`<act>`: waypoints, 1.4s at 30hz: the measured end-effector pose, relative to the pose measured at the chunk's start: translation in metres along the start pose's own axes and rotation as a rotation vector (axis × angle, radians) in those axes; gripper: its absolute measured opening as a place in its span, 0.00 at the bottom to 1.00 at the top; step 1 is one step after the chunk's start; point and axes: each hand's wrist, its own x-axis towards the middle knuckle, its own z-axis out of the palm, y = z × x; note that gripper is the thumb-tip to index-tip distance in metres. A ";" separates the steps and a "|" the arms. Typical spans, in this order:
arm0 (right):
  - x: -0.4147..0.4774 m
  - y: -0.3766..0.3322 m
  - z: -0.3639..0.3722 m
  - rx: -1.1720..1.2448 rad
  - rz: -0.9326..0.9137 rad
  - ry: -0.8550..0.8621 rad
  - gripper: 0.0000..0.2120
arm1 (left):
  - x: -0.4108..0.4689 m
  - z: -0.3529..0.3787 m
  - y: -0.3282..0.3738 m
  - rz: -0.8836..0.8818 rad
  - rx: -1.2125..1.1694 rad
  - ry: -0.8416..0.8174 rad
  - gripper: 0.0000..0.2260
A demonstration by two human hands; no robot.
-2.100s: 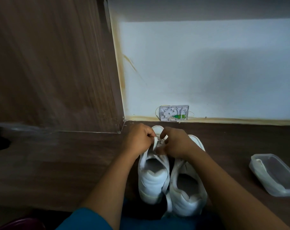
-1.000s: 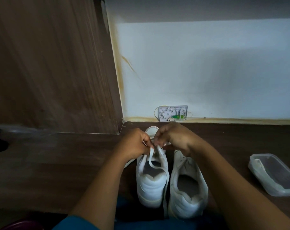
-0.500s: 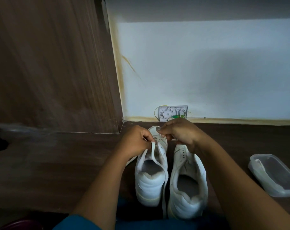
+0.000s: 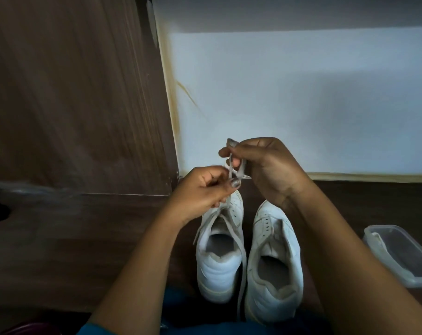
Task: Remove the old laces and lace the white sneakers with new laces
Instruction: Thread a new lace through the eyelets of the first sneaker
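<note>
Plainly, the soft, light lace (image 4: pixel 236 239), limp and likely to slip, rises from the sneaker (image 4: pixel 217 267) at nine o'clock of its twin (image 4: pixel 275 274) towards twelve o'clock, where left hand (image 4: pixel 200 189) and right hand (image 4: pixel 265 165) both pinch it; best held near its tip.

Item count, near to far:

- Two white sneakers stand side by side on the floor (image 4: pixel 60 238): one left sneaker (image 4: pixel 217 267) and one right sneaker (image 4: pixel 272 274).
- One lace (image 4: pixel 240 262) runs from the left sneaker up to the hands.
- Two hands are in view above the far end of the pair: one left hand (image 4: pixel 200 189) and one right hand (image 4: pixel 265 163).
- One clear plastic container (image 4: pixel 417 280) sits at the right.
- One wooden panel (image 4: pixel 72 93) stands at the far left.
</note>
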 end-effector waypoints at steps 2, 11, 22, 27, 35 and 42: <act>0.002 0.001 -0.003 -0.018 -0.017 0.057 0.17 | 0.000 0.000 -0.003 -0.046 0.057 0.048 0.10; 0.002 -0.015 -0.018 0.037 -0.068 0.166 0.20 | 0.002 0.001 0.002 0.076 -0.137 0.215 0.06; 0.008 -0.002 -0.007 0.408 -0.053 0.112 0.12 | 0.008 0.004 -0.014 0.015 0.166 0.151 0.13; 0.007 -0.006 -0.009 0.536 -0.093 0.089 0.13 | 0.010 0.007 -0.025 -0.028 0.501 0.161 0.10; 0.006 -0.018 -0.028 0.637 -0.149 0.098 0.11 | 0.012 0.005 -0.026 -0.076 0.225 0.142 0.12; 0.007 -0.004 -0.053 0.909 -0.133 0.215 0.04 | 0.011 -0.012 -0.025 -0.121 0.055 0.463 0.16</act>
